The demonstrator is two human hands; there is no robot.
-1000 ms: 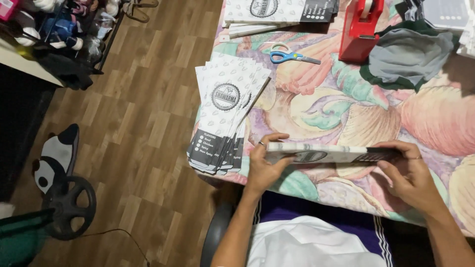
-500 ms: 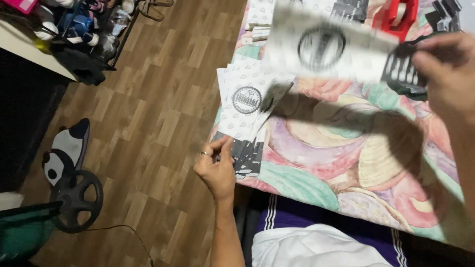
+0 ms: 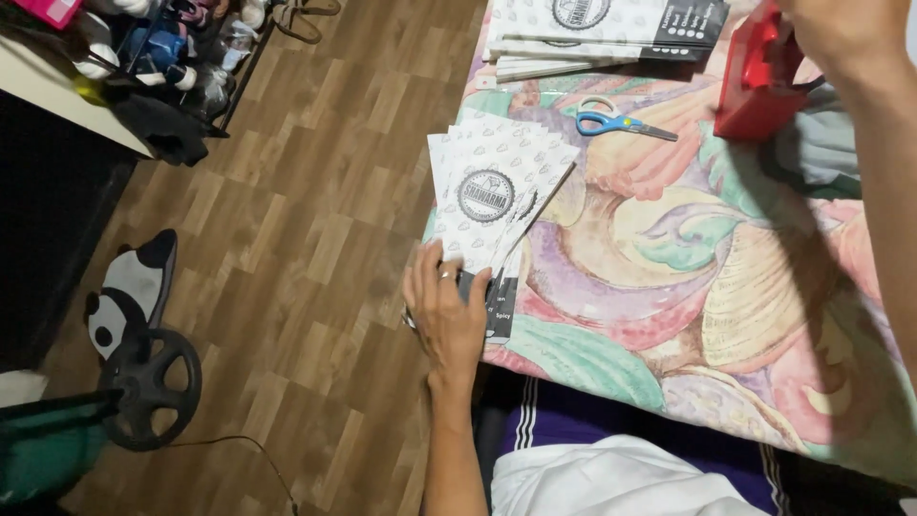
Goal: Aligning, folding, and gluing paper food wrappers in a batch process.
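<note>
A table draped in a cloth of swirling pastel flowers (image 3: 669,287) fills the right half of the view, with brown wood-plank floor (image 3: 306,191) to its left. At about nine o'clock on the cloth lies a fanned stack of white patterned paper sleeves (image 3: 497,191) with dark ends and a round dark emblem. The person's left hand (image 3: 447,311) rests on the near end of this stack at its six o'clock, palm down, fingers loosely spread and pressing on the dark ends, a ring on one finger. The right hand (image 3: 841,29) is raised at the one o'clock corner of the view; its fingers run off the top edge, so it cannot be told whether they grip anything. Just beside it, toward nine o'clock, stands a red tape dispenser (image 3: 759,81). At twelve o'clock a second pile of the same sleeves (image 3: 602,33) lies flat, and blue-handled scissors (image 3: 621,122) lie between the two piles. A grey-green cloth (image 3: 812,153) sits at two o'clock.
</note>
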